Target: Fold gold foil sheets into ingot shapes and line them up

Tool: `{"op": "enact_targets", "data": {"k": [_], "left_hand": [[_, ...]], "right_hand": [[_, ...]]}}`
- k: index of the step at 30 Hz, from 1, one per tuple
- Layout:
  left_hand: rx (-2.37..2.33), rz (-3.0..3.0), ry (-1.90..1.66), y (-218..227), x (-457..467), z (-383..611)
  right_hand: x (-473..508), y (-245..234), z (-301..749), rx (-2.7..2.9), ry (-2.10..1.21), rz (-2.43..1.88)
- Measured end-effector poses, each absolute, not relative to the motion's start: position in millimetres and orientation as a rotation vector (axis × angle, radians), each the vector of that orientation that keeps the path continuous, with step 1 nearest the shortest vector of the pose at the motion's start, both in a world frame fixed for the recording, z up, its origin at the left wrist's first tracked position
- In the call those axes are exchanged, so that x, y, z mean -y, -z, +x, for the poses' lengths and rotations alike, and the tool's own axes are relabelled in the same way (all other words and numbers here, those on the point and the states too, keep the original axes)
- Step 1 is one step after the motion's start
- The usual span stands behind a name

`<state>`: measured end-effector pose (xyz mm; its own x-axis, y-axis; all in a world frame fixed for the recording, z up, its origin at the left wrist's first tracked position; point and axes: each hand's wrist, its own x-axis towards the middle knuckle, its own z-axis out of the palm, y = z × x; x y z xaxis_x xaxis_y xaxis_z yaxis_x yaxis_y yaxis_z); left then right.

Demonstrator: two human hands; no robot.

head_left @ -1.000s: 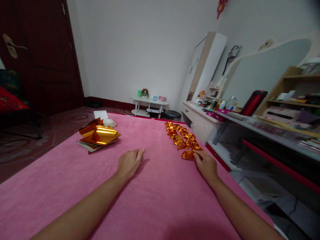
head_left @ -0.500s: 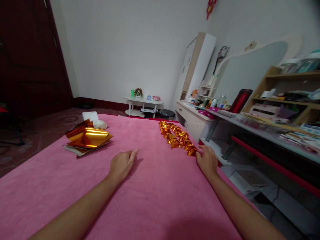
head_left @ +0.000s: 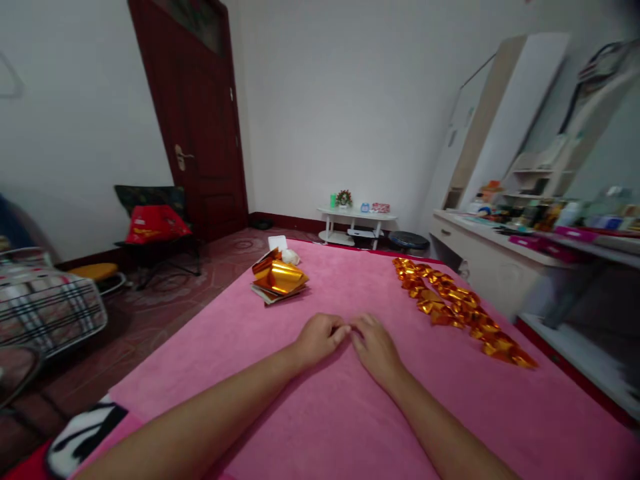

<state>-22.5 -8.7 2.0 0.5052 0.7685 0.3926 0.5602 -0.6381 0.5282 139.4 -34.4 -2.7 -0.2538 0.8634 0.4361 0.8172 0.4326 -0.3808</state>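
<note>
Head view: crimped gold-foil pieces lie in two rows on the right of the pink plush cover; judged already shaped. Gold-foil sheets sit stacked at left, apparently unshaped, so likely the portion left. Left hand and right hand rest between, fingers curled, fingertips meeting; cannot tell whether anything is pinched, as the fingers block the view. White bundle, unidentified, and white tray lie just behind the stack. Beyond: low white table, dresser at right.
</note>
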Motion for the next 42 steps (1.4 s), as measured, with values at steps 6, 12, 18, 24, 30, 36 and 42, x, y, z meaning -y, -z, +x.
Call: {"op": "enact_targets", "data": {"k": [6, 12, 18, 24, 30, 36, 42], "left_hand": [[-1.333, 2.503, -1.216, -32, -17, -103], [-1.791, 2.385, -1.120, -47, -60, -180], [-1.686, 2.485, -0.890, -44, -73, -185], [-1.517, 2.647, -0.655, -52, -70, -172], [-1.561, 2.671, -0.644, -55, -71, -163], [-1.589, 2.678, -0.645, -56, -74, -158], [-1.461, 2.748, -0.557, -63, -76, -161]], "right_hand": [[31, 8, 151, 2.091, -0.121, -1.345], [30, 6, 146, 2.103, -0.070, -1.368], [30, 7, 146, 2.107, -0.053, -1.371], [30, 6, 147, 2.097, -0.066, -1.360], [30, 7, 148, 2.097, -0.069, -1.351], [31, 6, 148, 2.097, -0.078, -1.343], [32, 5, 148, 2.099, -0.083, -1.348]]}}
